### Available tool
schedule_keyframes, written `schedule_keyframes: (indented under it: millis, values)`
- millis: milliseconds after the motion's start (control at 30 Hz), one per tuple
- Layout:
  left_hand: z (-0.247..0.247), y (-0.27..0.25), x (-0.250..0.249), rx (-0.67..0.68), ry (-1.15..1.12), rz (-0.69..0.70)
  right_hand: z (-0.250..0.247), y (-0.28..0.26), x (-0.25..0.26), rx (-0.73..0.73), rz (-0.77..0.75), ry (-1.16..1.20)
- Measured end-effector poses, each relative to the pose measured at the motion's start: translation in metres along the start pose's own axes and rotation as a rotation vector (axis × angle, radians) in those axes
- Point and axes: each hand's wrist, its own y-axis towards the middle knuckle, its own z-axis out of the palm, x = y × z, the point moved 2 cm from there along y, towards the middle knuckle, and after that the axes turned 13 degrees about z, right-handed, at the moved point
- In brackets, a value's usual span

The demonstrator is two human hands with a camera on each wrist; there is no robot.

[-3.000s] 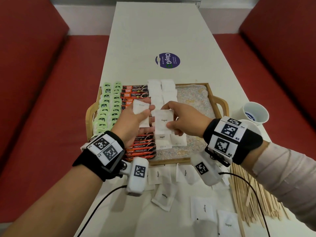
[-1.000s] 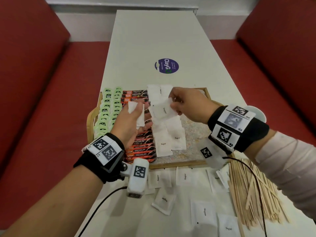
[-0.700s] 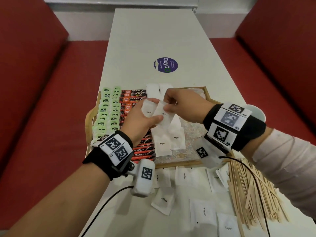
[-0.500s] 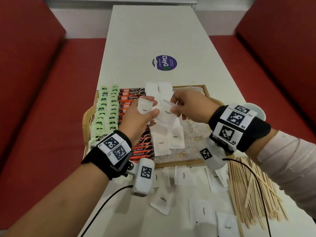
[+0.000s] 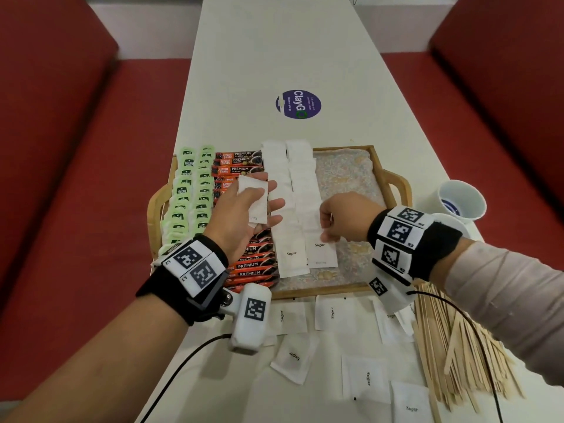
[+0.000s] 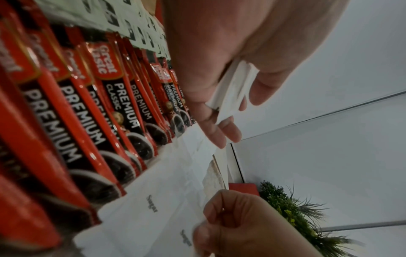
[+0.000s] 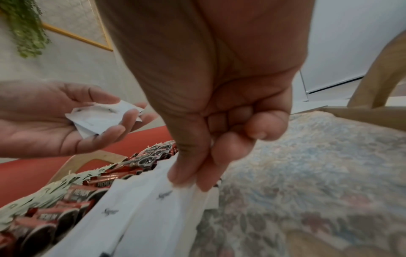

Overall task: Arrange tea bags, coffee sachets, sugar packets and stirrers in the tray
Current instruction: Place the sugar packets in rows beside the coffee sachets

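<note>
Pinching a thin white paper sugar packet [image 5: 320, 239] by its edge, your right hand [image 5: 346, 216] lays it in the wooden tray [image 5: 377, 166]; your left hand [image 5: 241, 209] cradles spare packets [image 5: 253, 198]—light, limp, slippery.

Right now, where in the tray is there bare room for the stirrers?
The tray's right side is bare, between the sugar packets and the right rim. The left is packed with tea bags and coffee sachets; the right hand reaches over it.
</note>
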Motion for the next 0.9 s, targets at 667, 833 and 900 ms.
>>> schedule_keyframes:
  millis: [667,833,900]
  values:
    - [0.008,-0.011,-0.001,0.205,0.136,-0.008,-0.030,-0.027,0.033,-0.246,-0.214,0.480]
    - [0.003,-0.020,0.001,0.206,0.174,0.025,-0.022,-0.030,0.034,-0.160,-0.183,0.499]
    - [0.001,-0.023,0.000,0.201,0.175,0.031,-0.016,-0.032,0.033,-0.082,-0.180,0.498]
